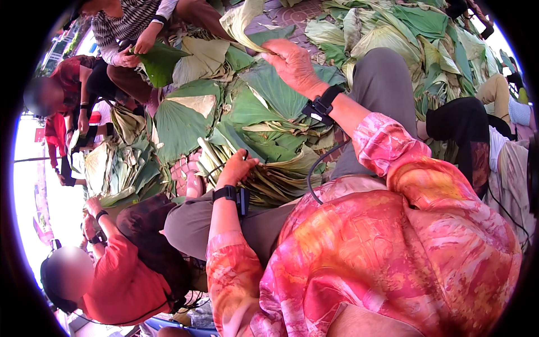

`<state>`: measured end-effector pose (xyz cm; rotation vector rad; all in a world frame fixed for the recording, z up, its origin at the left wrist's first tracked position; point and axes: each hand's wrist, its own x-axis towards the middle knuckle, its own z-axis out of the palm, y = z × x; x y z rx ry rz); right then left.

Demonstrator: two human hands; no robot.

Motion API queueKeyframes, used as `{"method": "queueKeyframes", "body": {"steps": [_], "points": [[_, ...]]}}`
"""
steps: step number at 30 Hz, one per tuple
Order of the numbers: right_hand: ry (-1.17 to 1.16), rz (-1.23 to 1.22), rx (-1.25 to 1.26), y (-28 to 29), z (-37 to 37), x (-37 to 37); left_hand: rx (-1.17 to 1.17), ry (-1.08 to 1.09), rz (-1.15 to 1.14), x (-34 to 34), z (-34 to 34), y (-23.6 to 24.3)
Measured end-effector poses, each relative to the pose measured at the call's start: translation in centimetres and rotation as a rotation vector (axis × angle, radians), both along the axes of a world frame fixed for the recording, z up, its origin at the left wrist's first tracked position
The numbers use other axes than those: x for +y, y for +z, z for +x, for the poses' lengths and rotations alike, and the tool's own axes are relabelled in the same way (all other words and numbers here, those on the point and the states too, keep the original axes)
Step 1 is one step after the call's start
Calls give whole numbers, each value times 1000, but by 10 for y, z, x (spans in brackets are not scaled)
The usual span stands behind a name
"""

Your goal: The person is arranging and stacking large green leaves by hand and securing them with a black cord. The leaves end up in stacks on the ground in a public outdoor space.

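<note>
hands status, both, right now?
Left hand: fingers partly curled beside the leaf stack; whether it grips anything cannot be told.
Right hand: closed, holding a pale leaf by its edge.

Wearer's shirt (pixel 365 236): marbled pink, red and orange, whitish streaks; wearer's trousers (pixel 384 76) plain grey-brown; both wrist straps (pixel 225 193) black; cable (pixel 310 178) dark grey; top-centre lotus leaf (pixel 240 23) pale cream to yellow-green, pleat lines running lengthwise; lotus leaf stack (pixel 275 182) near the lap: green on top, straw-yellow and olive at the layered edges; broad lotus leaf (pixel 182 123) left of it dull green, fanned veins, beige patch; upper-right leaf heap (pixel 393 48) mixed green, cream, tan; co-worker's top (pixel 120 28) black-and-white striped; lower-left co-worker's shirt (pixel 126 283) solid red, cap (pixel 56 289) black; paving (pixel 181 171) pinkish red
</note>
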<state>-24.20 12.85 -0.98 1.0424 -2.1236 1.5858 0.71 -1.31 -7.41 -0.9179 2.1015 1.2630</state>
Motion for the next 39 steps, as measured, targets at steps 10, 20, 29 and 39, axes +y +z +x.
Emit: {"method": "queueKeyframes", "body": {"steps": [10,20,29,39], "points": [[200,760,-158,-149,45,45,40,31,11,2,-2,1],[946,769,-531,-134,89,17,67,-49,17,7,-9,7],[937,674,-343,-137,143,14,101,-60,-16,6,0,-2],[774,664,-841,-176,156,-3,189,-284,-336,-9,8,-38]]}}
